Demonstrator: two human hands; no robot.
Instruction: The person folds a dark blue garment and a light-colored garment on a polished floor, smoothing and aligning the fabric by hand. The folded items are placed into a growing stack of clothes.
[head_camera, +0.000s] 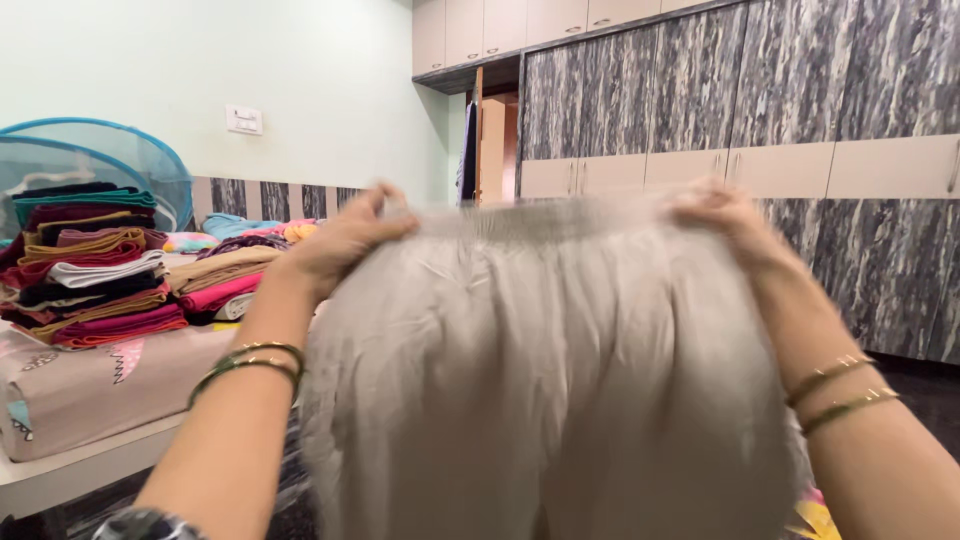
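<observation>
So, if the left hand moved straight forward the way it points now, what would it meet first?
The left hand grips the beige garment at its waistband and points away from the person. Beyond it the way looks free up to the pale green wall, though depth is hard to judge.

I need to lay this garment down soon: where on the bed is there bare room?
The patterned pinkish bedsheet shows a free strip at the near edge, in front of the tall stack of folded coloured cloths. Behind it, more folded fabrics crowd the bed towards the wall. The beige garment, held up by left hand and right hand, hides the rest.
</observation>
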